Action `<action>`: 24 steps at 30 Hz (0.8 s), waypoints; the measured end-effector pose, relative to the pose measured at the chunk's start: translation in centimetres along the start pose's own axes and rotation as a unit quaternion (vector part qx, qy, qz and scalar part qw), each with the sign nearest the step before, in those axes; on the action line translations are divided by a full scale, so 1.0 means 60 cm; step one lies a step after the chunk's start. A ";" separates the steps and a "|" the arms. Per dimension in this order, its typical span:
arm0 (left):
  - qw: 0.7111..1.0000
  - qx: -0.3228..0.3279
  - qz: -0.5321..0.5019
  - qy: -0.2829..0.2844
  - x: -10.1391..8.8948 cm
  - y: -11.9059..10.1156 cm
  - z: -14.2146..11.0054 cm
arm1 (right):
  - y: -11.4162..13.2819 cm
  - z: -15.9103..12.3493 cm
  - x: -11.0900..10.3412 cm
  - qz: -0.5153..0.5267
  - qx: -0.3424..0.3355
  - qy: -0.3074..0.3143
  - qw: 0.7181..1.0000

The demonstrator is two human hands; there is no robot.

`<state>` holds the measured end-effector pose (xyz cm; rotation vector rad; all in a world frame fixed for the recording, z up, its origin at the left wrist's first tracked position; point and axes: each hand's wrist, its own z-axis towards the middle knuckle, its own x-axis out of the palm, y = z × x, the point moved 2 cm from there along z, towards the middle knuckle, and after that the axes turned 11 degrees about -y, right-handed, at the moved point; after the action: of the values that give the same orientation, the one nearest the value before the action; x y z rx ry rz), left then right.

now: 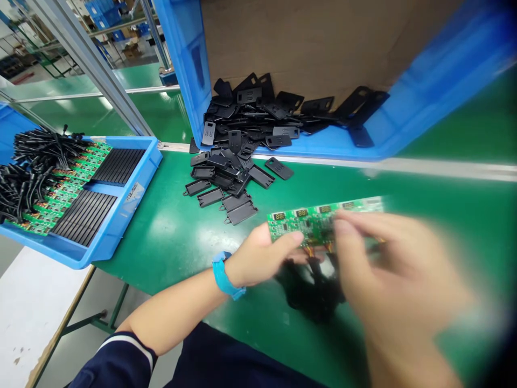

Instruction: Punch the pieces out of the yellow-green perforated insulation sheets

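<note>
Your left hand [260,257], forearm reaching in from the lower left, and your blurred right hand [391,275] are closed on the green circuit board [311,223], held above the desk [169,242], with wires [315,251] hanging beneath.

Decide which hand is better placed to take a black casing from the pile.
Probably the left hand: it is nearer the black casings, while the right hand sits farther off, over the green circuit board.

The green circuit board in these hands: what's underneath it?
Black wires hang below the green circuit board, above the green bench mat. The board's underside can't be seen, and the blurred right hand covers its right end.
</note>
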<state>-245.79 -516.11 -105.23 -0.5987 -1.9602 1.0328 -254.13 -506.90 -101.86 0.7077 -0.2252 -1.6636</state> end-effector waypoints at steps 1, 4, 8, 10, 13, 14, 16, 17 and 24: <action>1.000 0.015 0.019 -0.006 0.000 -0.002 0.000 | 0.004 0.000 0.003 -0.005 -0.035 0.036 0.999; 0.991 0.068 0.110 -0.035 -0.001 -0.009 -0.001 | 0.013 -0.001 0.016 -0.014 -0.113 0.127 0.985; 0.969 0.138 0.200 -0.052 -0.002 -0.015 -0.003 | 0.020 -0.001 0.028 -0.015 -0.148 0.173 0.974; 0.960 0.165 0.223 -0.048 -0.003 -0.014 -0.004 | 0.023 0.001 0.031 -0.015 -0.159 0.180 0.971; 0.950 0.175 0.255 -0.053 -0.006 -0.011 -0.006 | 0.028 0.006 0.030 -0.015 -0.170 0.182 0.968; 0.947 0.176 0.264 -0.056 -0.008 -0.009 -0.006 | 0.030 0.008 0.029 -0.015 -0.174 0.183 0.967; 0.942 0.178 0.278 -0.062 -0.010 -0.008 -0.007 | 0.034 0.011 0.028 -0.020 -0.182 0.183 0.966; 0.940 0.180 0.283 -0.064 -0.010 -0.008 -0.007 | 0.036 0.012 0.028 -0.023 -0.185 0.180 0.966; 0.937 0.184 0.291 -0.064 -0.011 -0.010 -0.006 | 0.045 0.013 0.031 -0.024 -0.181 0.170 0.968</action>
<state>-245.14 -516.75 -104.92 -0.9425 -1.6549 1.7945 -252.45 -509.46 -100.47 0.7064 0.3355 -1.5434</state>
